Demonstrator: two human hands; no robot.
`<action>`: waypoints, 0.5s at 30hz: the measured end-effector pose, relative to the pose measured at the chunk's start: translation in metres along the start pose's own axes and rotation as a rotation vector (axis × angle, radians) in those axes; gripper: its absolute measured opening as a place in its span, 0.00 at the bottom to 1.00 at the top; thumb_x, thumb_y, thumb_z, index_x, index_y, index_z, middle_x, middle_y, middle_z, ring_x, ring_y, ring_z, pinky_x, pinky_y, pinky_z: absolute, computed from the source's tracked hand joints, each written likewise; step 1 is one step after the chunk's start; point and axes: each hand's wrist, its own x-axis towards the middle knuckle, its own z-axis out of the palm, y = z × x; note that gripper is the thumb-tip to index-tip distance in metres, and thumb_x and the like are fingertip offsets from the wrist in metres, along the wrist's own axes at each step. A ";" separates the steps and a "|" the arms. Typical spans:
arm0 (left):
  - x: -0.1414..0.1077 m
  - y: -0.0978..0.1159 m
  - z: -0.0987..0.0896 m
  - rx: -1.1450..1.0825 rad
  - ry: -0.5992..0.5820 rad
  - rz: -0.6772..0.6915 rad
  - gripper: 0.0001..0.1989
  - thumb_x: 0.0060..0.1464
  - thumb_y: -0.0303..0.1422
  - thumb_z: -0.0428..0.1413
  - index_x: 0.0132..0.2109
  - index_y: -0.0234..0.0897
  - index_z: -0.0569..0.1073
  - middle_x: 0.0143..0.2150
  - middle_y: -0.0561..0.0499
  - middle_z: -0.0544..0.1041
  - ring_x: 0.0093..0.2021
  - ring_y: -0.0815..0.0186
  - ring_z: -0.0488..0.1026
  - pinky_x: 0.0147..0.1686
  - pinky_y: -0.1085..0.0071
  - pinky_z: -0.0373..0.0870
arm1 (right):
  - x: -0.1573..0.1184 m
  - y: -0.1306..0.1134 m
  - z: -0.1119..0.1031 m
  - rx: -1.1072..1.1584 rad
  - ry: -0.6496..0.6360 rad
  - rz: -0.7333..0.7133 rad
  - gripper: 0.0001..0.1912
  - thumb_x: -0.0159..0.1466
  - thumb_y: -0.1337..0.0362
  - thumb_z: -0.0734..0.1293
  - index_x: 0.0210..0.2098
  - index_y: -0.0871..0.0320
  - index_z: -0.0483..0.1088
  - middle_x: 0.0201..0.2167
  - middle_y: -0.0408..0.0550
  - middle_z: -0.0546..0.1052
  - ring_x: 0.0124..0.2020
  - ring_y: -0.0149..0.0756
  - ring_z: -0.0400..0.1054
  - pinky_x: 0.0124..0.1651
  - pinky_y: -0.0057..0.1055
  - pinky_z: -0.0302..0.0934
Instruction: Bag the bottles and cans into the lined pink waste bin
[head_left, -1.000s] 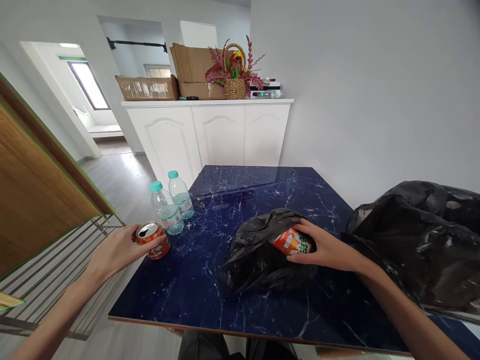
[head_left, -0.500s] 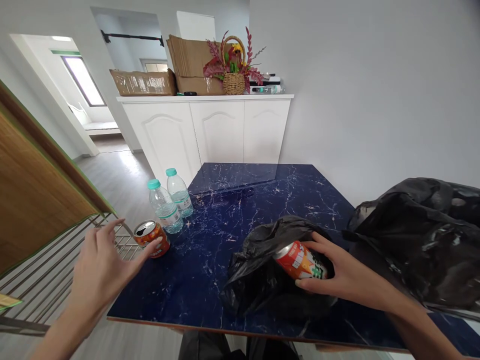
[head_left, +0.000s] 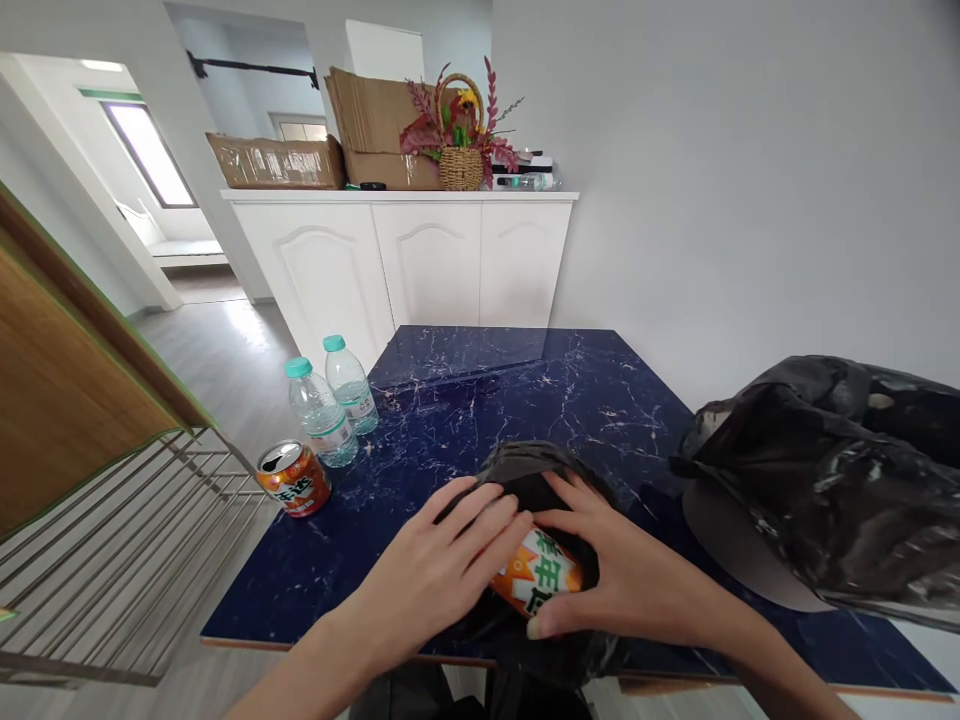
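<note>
An orange drink can (head_left: pixel 541 572) with white and green lettering lies tilted in the mouth of a black plastic bag (head_left: pixel 517 460). My right hand (head_left: pixel 600 560) is closed around the can, thumb on the near side and fingers at the far side. From the left, my left hand (head_left: pixel 442 560) reaches over the bag's edge, its fingers close together and its thumb hidden. It appears to grip the bag, close beside the can. A second orange can (head_left: pixel 294 480), opened at the top, stands upright at the table's left edge.
Two clear bottles with teal caps (head_left: pixel 322 415) stand behind the second can on the dark blue marbled table (head_left: pixel 480 400). A large black bag (head_left: pixel 832 480) rests at the right, a grey rounded thing under it. A metal rack (head_left: pixel 135 540) adjoins the left edge.
My left hand has moved right, from near the standing can to the bag. My right hand has carried the other can left and lower into the bag's mouth.
</note>
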 end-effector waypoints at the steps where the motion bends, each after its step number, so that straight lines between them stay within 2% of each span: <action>1: -0.007 -0.003 -0.001 -0.025 -0.003 -0.049 0.22 0.72 0.29 0.54 0.70 0.39 0.71 0.65 0.46 0.79 0.67 0.57 0.72 0.72 0.54 0.64 | 0.000 0.006 -0.001 -0.004 -0.003 0.017 0.57 0.51 0.32 0.80 0.74 0.45 0.66 0.81 0.53 0.50 0.81 0.70 0.38 0.76 0.63 0.50; 3: -0.027 -0.007 -0.006 -0.125 0.024 -0.218 0.25 0.71 0.32 0.56 0.72 0.39 0.68 0.64 0.43 0.80 0.65 0.54 0.75 0.68 0.54 0.69 | -0.001 0.021 -0.001 -0.018 0.001 0.027 0.62 0.49 0.32 0.80 0.77 0.44 0.60 0.81 0.55 0.52 0.80 0.71 0.40 0.75 0.65 0.51; 6: -0.066 -0.007 -0.016 -0.333 0.154 -0.653 0.27 0.67 0.42 0.60 0.69 0.45 0.69 0.61 0.43 0.82 0.59 0.51 0.80 0.58 0.54 0.79 | -0.002 0.044 0.004 -0.033 -0.051 0.064 0.63 0.52 0.32 0.79 0.79 0.42 0.54 0.80 0.54 0.54 0.80 0.71 0.38 0.74 0.67 0.53; 8: -0.095 -0.007 -0.021 -0.427 0.197 -0.983 0.23 0.63 0.48 0.62 0.62 0.48 0.75 0.56 0.46 0.84 0.54 0.49 0.83 0.55 0.52 0.81 | -0.001 0.058 0.010 -0.045 -0.087 0.134 0.61 0.55 0.31 0.76 0.80 0.44 0.53 0.80 0.53 0.53 0.80 0.71 0.37 0.74 0.68 0.53; 10: -0.125 -0.008 -0.024 -0.484 0.176 -1.250 0.22 0.58 0.54 0.63 0.52 0.47 0.81 0.50 0.47 0.87 0.51 0.46 0.84 0.55 0.49 0.82 | 0.000 0.071 0.018 -0.063 -0.051 0.152 0.56 0.60 0.31 0.73 0.79 0.45 0.55 0.80 0.53 0.55 0.80 0.68 0.40 0.74 0.66 0.53; 12: -0.152 -0.013 -0.023 -0.472 0.143 -1.430 0.26 0.52 0.60 0.64 0.46 0.46 0.82 0.47 0.47 0.88 0.50 0.43 0.84 0.54 0.46 0.81 | 0.001 0.083 0.025 -0.082 0.027 0.108 0.50 0.64 0.33 0.71 0.78 0.44 0.57 0.79 0.51 0.57 0.80 0.64 0.45 0.74 0.63 0.55; 15: -0.182 -0.027 -0.021 -0.342 0.085 -1.562 0.33 0.45 0.64 0.66 0.47 0.44 0.79 0.48 0.45 0.87 0.52 0.39 0.83 0.54 0.46 0.79 | 0.000 0.091 0.033 -0.120 0.080 0.116 0.45 0.67 0.32 0.67 0.77 0.44 0.60 0.79 0.50 0.57 0.80 0.63 0.47 0.74 0.62 0.57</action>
